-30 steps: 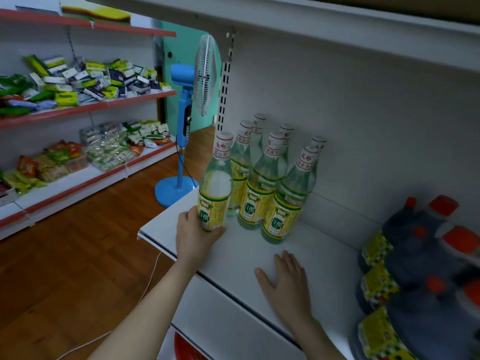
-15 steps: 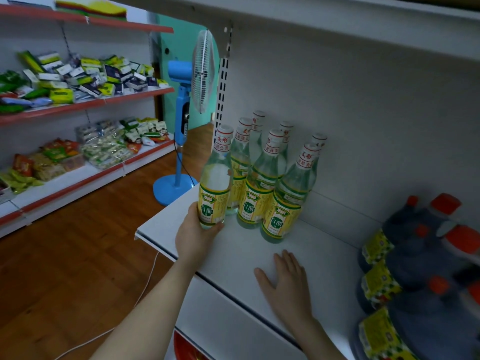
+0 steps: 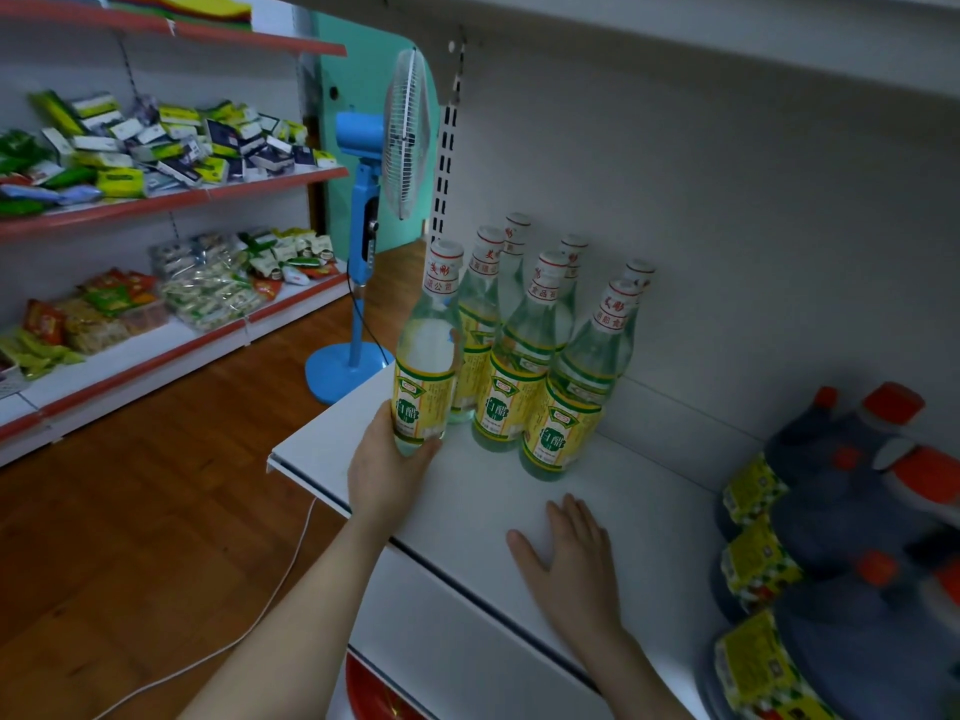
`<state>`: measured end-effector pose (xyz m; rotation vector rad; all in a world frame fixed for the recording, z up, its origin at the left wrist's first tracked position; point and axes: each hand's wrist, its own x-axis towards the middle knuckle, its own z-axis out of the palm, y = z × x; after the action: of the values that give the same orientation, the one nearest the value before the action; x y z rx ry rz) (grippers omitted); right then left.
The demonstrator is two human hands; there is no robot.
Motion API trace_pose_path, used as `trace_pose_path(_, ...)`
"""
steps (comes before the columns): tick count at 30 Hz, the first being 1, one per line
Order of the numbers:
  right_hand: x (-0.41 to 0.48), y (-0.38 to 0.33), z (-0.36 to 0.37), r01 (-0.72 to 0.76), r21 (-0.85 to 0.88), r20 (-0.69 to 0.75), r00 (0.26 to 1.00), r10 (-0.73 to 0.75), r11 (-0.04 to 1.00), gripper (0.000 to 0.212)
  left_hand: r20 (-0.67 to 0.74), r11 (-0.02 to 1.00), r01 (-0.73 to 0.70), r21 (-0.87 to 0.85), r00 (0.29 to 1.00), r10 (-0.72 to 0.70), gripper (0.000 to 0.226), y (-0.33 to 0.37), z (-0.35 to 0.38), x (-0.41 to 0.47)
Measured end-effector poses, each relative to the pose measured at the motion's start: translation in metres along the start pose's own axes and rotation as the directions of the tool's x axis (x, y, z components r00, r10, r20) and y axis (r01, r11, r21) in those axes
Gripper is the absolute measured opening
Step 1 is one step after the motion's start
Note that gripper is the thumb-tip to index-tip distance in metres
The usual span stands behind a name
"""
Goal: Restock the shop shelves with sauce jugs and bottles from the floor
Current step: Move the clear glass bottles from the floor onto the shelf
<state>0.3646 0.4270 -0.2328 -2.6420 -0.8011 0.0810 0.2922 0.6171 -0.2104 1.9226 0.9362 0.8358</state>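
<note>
Left hand (image 3: pixel 387 475) still grips the bottle (image 3: pixel 426 356), barely nearer the other bottles (image 3: pixel 519 366); right hand (image 3: pixel 571 558) spread flat on the shelf (image 3: pixel 654 491).

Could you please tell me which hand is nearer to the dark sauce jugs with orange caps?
Right. The right hand lies flat on the shelf, left of the dark sauce jugs without touching them; the left hand is farther left, gripping a clear bottle near its base.

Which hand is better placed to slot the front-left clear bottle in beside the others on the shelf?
Left. The left hand grips the clear bottle at its base, right beside the standing bottles. The right hand lies flat on the shelf, holding nothing.
</note>
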Motion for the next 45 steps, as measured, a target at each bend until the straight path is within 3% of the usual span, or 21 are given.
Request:
trace_pose_path(25,-0.003,-0.004,-0.007,0.009,0.013,0.053,0.999,-0.01,1.0,0.108,0.103,0.981,0.06,0.184,0.992,-0.079,0.055,0.003,0.0,0.0)
trace_pose_path(27,-0.002,-0.003,-0.01,0.012,0.025,0.074,0.997,-0.014,1.0,0.098,0.09,0.964,0.087,0.253,0.989,-0.113,0.061,0.008,-0.008,-0.018)
trace_pose_path(30,0.0,0.001,-0.01,0.048,-0.009,0.086,0.995,-0.047,0.999,0.066,0.063,0.925,0.085,0.371,0.991,-0.116,0.066,0.009,-0.023,-0.059)
trace_pose_path(35,-0.006,-0.004,-0.021,0.162,0.087,0.074,0.983,-0.168,0.983,0.061,-0.093,0.915,0.123,0.385,0.991,-0.094,0.064,0.003,-0.054,-0.136)
trace_pose_path(37,-0.023,-0.019,-0.026,0.266,0.235,0.077,0.954,-0.291,0.935,0.063,-0.156,0.889,0.194,0.414,0.978,-0.14,0.066,-0.003,-0.066,-0.169)
trace_pose_path(40,-0.066,-0.046,-0.026,0.435,0.419,0.107,0.848,-0.519,0.797,0.063,-0.218,0.857,0.296,0.422,0.951,-0.221,0.068,-0.018,-0.079,-0.218)
trace_pose_path(42,-0.098,-0.058,-0.016,0.51,0.472,0.161,0.752,-0.639,0.719,0.064,-0.241,0.828,0.362,0.428,0.929,-0.282,0.071,-0.029,-0.087,-0.249)
trace_pose_path(45,-0.133,-0.06,0.015,0.544,0.48,0.282,0.647,-0.709,0.688,0.067,-0.257,0.784,0.445,0.432,0.894,-0.366,0.075,-0.049,-0.095,-0.289)
